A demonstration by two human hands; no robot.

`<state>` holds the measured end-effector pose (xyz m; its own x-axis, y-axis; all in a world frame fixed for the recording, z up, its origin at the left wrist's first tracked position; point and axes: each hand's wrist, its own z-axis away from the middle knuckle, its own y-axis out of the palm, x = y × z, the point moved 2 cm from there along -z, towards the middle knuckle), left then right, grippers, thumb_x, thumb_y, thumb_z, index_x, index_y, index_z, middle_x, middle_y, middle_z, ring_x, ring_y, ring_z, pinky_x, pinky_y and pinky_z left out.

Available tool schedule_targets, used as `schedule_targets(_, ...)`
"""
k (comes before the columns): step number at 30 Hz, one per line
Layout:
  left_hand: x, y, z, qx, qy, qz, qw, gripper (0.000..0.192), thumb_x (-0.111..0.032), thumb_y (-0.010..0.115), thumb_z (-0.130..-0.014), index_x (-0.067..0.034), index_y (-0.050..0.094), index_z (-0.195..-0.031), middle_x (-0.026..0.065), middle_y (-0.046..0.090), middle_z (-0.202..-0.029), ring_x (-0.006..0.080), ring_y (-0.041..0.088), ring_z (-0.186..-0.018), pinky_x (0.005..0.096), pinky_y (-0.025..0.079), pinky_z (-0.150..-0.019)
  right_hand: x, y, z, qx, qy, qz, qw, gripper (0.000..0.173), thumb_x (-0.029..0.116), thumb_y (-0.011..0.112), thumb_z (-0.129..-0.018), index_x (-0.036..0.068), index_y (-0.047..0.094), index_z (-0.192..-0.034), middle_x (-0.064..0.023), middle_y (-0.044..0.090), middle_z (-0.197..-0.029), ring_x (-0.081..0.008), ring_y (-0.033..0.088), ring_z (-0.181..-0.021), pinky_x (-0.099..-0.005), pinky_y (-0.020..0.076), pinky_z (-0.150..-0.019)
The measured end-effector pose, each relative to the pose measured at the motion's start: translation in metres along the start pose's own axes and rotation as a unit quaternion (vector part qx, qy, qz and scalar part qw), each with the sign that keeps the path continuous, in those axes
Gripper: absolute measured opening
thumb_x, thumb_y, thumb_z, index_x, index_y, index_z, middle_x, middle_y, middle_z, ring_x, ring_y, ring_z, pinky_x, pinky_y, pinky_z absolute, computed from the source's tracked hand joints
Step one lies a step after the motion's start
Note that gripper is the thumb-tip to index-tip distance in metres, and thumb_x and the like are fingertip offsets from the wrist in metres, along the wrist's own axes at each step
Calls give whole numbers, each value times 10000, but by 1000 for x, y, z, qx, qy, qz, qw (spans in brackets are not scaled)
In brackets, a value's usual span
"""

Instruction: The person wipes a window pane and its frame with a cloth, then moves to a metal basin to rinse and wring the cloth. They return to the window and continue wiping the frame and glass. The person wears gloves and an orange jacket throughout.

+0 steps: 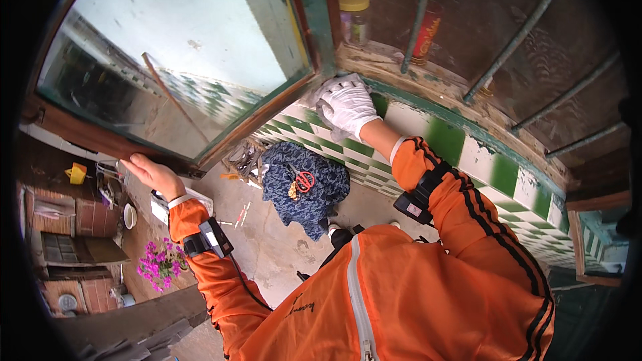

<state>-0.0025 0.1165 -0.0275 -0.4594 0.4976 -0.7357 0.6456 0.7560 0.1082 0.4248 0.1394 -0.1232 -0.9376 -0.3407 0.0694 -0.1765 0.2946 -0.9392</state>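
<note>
My left hand [151, 173], bare, rests its fingers against the lower wooden rail of an open glass casement window [120, 133]. A white glove covers my right hand [347, 105], which presses a crumpled grey cloth [337, 133] onto the corner of the green-painted window sill [416, 93], close to the hinged side of the frame. Part of the cloth is hidden under the glove. Just beyond that hand, metal bars [521, 32] stand along the window opening.
Inside the bars are a yellow-lidded jar [354, 17] and a red canister [428, 32]. Below, red-handled scissors [305, 181] lie on a blue patterned cloth [281, 160]. Green and white tiles [481, 160] face the wall. Pink flowers [160, 263] stand at the lower left.
</note>
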Motion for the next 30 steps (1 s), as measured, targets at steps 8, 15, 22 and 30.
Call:
schedule_targets(8, -1, -2, -1, 4, -8, -1, 1000, 643, -321, 450, -1088, 81, 240, -1544, 235, 305, -1586, 267, 405, -1388, 354, 304, -1173, -77, -53, 136, -36, 106, 46, 993, 280, 312, 621, -831, 128, 705, -1024, -89, 662, -1141, -328, 534, -1243, -473, 455, -959)
schedule_targets(15, -2, -1, 0, -15, -22, 23, 999, 626, -331, 478, -1077, 41, 287, -1543, 209, 405, -1538, 256, 482, -1322, 339, 360, -1145, -161, -127, 339, -74, 330, 133, 932, 229, 318, 645, -852, 142, 690, -992, -102, 639, -1098, -336, 548, -1154, -476, 453, -950)
schedule_targets(22, -22, 7, 7, -10, -44, 5, 999, 666, -380, 458, -1076, 50, 264, -1546, 229, 300, -1598, 286, 410, -1401, 351, 307, -1188, -223, -178, 491, -82, 607, 286, 737, 217, 292, 648, -851, 126, 710, -976, -133, 687, -1008, -338, 617, -1014, -468, 501, -891)
schedule_targets(30, 66, -63, 92, 19, -138, -180, 974, 692, -438, 418, -1063, -25, 223, -1582, 261, 284, -1578, 372, 391, -1413, 441, 345, -1158, -217, -188, 458, -391, 506, -120, 759, 275, 54, 587, -958, 19, 676, -1216, -104, 706, -1166, -212, 652, -1083, -312, 488, -984)
